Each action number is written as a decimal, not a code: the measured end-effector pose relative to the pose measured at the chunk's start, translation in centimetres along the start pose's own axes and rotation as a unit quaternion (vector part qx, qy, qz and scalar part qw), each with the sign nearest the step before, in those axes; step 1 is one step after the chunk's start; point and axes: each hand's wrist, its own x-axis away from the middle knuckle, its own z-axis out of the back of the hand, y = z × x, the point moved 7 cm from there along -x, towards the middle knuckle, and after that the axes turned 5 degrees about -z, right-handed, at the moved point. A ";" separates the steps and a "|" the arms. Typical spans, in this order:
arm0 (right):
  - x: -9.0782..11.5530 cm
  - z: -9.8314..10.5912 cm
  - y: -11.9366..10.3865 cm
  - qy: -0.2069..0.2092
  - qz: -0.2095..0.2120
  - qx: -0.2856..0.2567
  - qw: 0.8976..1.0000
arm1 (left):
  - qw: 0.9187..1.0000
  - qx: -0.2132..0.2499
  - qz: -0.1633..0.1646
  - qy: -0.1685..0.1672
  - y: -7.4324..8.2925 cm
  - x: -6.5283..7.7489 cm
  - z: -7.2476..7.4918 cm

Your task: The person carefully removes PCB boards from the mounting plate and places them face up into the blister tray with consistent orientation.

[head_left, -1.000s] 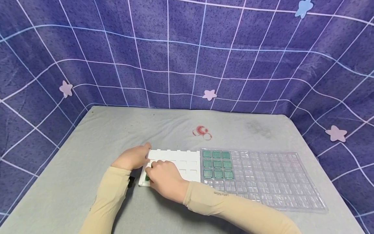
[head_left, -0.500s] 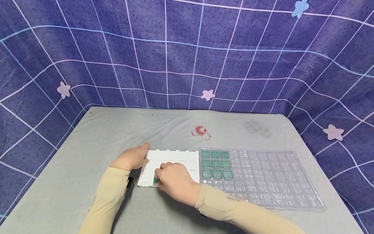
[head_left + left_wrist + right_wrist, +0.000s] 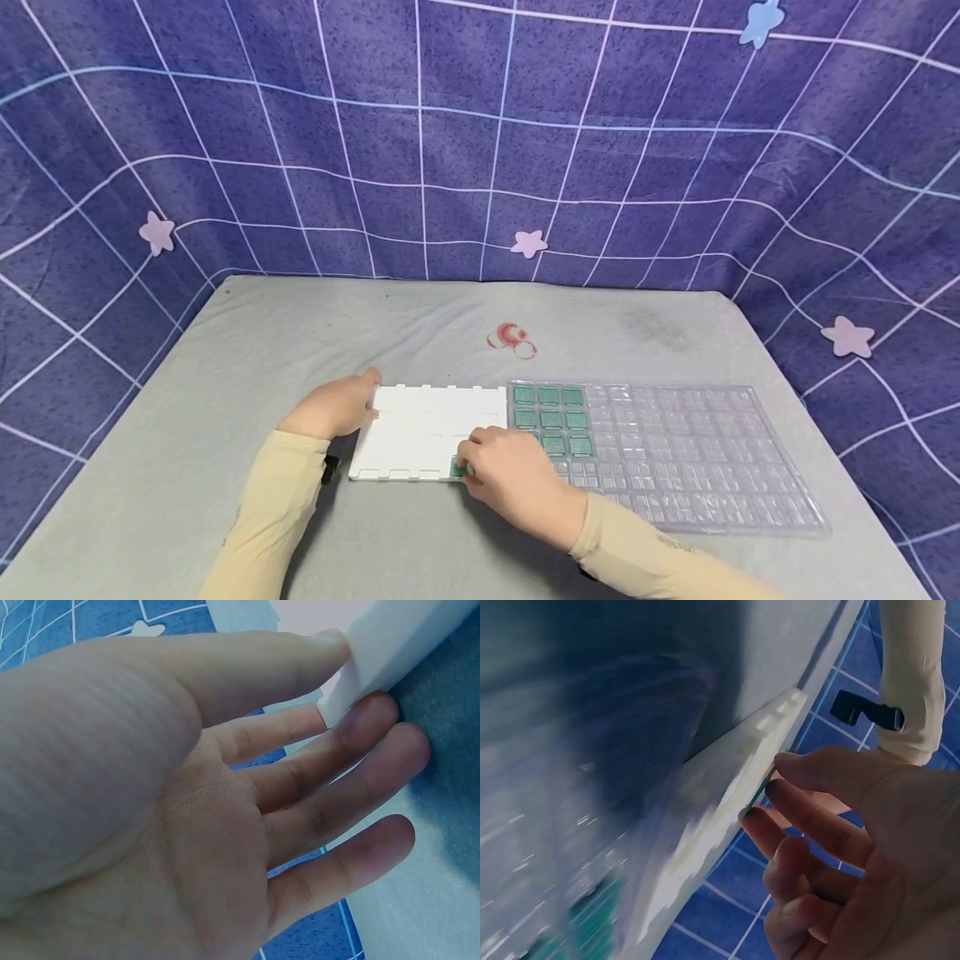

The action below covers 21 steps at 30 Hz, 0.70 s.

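Observation:
My left hand [image 3: 335, 406] grips the left edge of a white tray [image 3: 420, 425]. In the left wrist view the thumb lies on the tray's edge and a finger meets it from the other side. A small green circuit board [image 3: 457, 468] is pinched by my right hand [image 3: 517, 475] above the white tray's front right corner. In the right wrist view the board [image 3: 759, 793] appears edge-on between thumb and fingertips. Right beside the white tray lies a clear plastic tray [image 3: 705, 467]. Several green circuit boards [image 3: 551, 419] fill pockets at its back left; my right hand partly covers one.
A grey cloth [image 3: 285, 533] covers the table, with red ring marks [image 3: 512, 336] behind the trays. A purple curtain [image 3: 450, 142] with grid lines and stars surrounds the back and sides.
My right hand has moved right across the white tray, carrying the circuit board from its left end to near its right end. The left hand keeps its hold on the tray edge.

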 end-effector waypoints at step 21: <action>6.9 1.0 7.6 -0.008 -0.070 -0.052 0.996 | 1.000 0.008 0.001 0.000 0.0 0.1 0.0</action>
